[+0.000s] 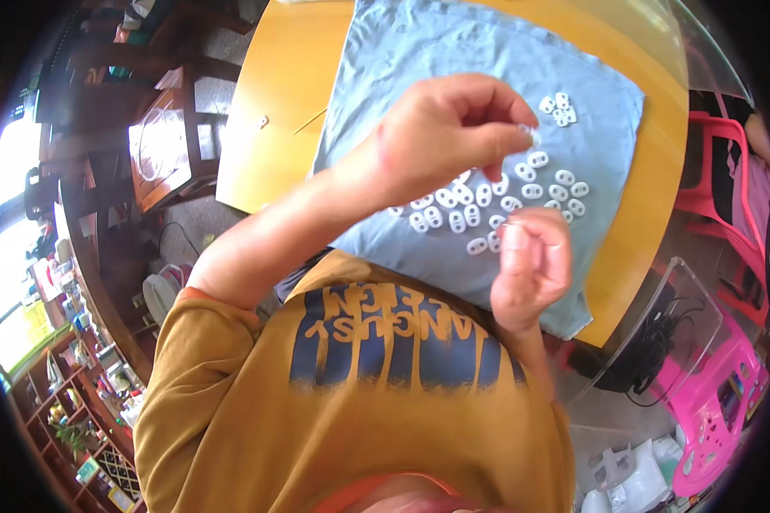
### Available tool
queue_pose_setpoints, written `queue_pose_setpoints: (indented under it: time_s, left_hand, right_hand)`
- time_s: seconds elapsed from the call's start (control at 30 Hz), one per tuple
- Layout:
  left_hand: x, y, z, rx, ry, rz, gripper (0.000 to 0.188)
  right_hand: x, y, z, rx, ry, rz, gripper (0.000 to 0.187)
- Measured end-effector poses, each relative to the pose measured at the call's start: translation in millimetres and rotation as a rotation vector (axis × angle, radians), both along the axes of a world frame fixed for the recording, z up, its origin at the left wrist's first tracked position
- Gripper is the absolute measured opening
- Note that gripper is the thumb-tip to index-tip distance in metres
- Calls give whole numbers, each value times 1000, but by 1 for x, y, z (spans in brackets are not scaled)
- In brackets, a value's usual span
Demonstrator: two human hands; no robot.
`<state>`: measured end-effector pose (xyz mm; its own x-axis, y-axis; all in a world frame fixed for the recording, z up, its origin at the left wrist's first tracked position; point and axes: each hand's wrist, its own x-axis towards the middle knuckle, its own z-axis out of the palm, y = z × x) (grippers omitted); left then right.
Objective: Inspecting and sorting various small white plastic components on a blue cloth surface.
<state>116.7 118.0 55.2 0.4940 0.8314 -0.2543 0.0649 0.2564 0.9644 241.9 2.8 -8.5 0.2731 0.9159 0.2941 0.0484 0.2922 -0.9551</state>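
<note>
Small white oval plastic pieces (pixel 483 195), many with two holes, lie scattered over a light blue cloth (pixel 436 43). A tighter little cluster of white pieces (pixel 563 111) rests farther back on the cloth. My left hand (pixel 453 124) reaches across above the scattered pieces. Its thumb and forefinger pinch a small white piece (pixel 531 135), partly covered by the fingertips. Nearer to me, my right hand (pixel 535 261) hovers at the close edge of the scatter with fingers curled against the thumb. Whatever it may hold is hidden, though loose pieces lie beside its fingertips.
The cloth covers part of a yellow table (pixel 274 94). On the bare wood at left lie a thin stick (pixel 310 122) and one small white piece (pixel 263 122). To the right are a clear-sided box with black cables (pixel 680 342), a pink chair (pixel 714 402) and a red chair (pixel 727 205).
</note>
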Motion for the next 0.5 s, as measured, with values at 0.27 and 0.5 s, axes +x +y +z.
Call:
queue_pose_setpoints:
  time_s: [0.27, 0.5]
  left_hand:
    - [-43, -64, 5, -380, -265, 129, 16]
    - [-55, -76, 8, -360, -337, 180, 15]
  right_hand:
    - [-14, 8, 40, -228, 513, 105, 10]
    - [-27, 4, 46, -348, 629, 248, 11]
